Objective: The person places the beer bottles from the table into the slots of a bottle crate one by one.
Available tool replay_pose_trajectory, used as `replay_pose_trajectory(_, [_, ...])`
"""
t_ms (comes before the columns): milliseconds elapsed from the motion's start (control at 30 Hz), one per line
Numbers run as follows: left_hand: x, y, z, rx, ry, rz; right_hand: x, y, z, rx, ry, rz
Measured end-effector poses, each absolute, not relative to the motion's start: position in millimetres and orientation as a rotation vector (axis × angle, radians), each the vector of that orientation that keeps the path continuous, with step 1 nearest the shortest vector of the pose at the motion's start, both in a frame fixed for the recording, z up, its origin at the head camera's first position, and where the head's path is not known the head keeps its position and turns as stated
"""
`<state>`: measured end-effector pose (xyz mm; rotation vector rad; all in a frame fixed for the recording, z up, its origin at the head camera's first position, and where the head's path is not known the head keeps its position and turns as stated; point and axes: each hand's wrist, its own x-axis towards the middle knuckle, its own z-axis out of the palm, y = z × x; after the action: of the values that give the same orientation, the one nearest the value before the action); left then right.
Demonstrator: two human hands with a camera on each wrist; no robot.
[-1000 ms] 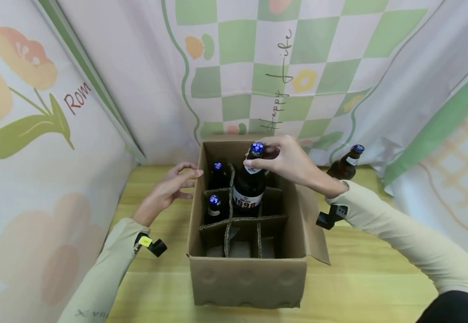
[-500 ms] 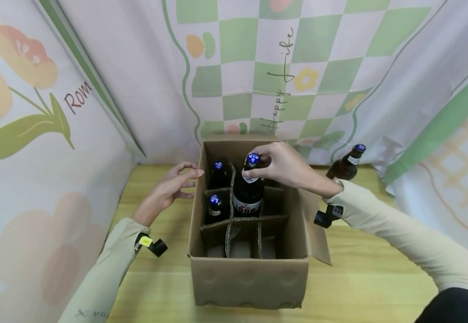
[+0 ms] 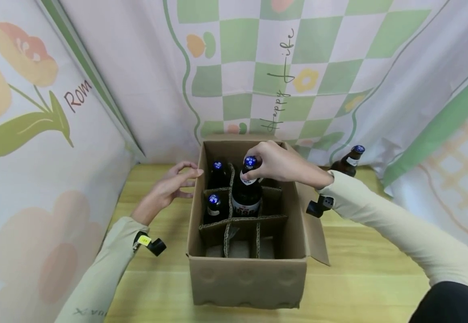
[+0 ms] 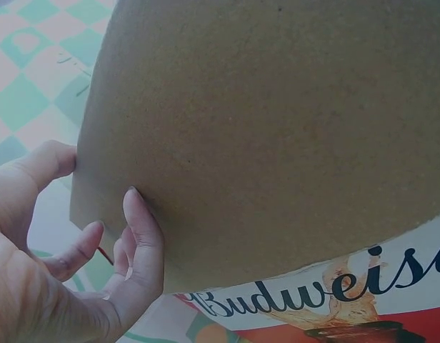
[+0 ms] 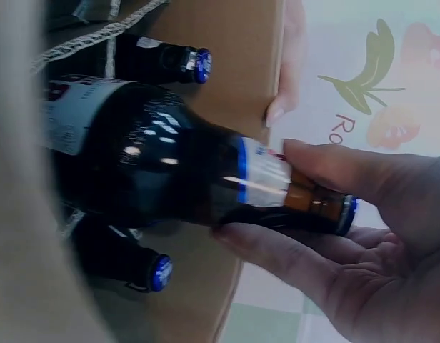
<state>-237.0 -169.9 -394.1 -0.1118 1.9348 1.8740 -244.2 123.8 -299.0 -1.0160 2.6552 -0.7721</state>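
My right hand (image 3: 276,161) pinches a dark brown beer bottle (image 3: 246,195) by its neck, just under the blue cap. The bottle stands nearly upright, its lower part sunk in a middle compartment of the cardboard box (image 3: 248,280). In the right wrist view, thumb and fingers lie on either side of the bottle neck (image 5: 266,175). My left hand (image 3: 173,184) is at the box's left wall, thumb at the rim, fingers relaxed. Brown cardboard (image 4: 277,143) fills most of the left wrist view. Two capped bottles, one at the back (image 3: 218,176) and one nearer (image 3: 214,210), occupy left compartments.
Another beer bottle (image 3: 347,161) stands on the wooden table (image 3: 363,264) behind my right forearm. Cardboard dividers (image 3: 214,226) split the box into compartments. A flap (image 3: 316,229) sticks out on its right side. Printed curtains (image 3: 274,67) hang behind.
My right hand has lowered the bottle deeper into the box and slightly to the left; less of its label shows. The left hand stays in place.
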Motion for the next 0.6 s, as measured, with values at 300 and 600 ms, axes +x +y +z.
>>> replay_pose_trajectory(300, [-236.1,-171.0,-394.6,-0.109,1.935,1.857,-247.8,116.0,-304.4,-1.026,2.569,-0.596])
replay_pose_trajectory(600, [-236.5,-170.4,-393.9,-0.116,1.939,1.864,-248.3,103.8,-310.1,-0.987,2.475,-0.420])
